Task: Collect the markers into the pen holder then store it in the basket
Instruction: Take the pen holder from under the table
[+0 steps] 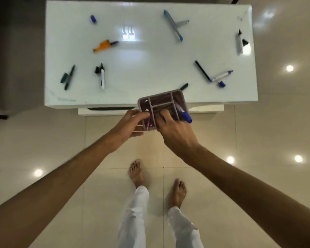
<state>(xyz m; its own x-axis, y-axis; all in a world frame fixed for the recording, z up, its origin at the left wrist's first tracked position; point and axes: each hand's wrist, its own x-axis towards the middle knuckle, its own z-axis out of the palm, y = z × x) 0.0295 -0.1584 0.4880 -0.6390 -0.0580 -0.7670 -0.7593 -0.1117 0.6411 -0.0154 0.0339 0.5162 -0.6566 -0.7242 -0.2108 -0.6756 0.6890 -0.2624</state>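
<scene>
Both hands grip a pen holder [161, 104] over the near edge of a glossy white table [147, 68]: left hand [131, 125] clasps its left side, right hand [174, 129] its near rim. Markers [173, 25] lie scattered across the table. Shiny cream floor tiles [61, 140] surround it.

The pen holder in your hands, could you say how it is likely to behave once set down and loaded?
The pen holder looks rigid: its dividers hold straight. It seems light, held by both hands' fingertips. The blue-capped marker overhangs its rim, so it may tip or spill.
</scene>
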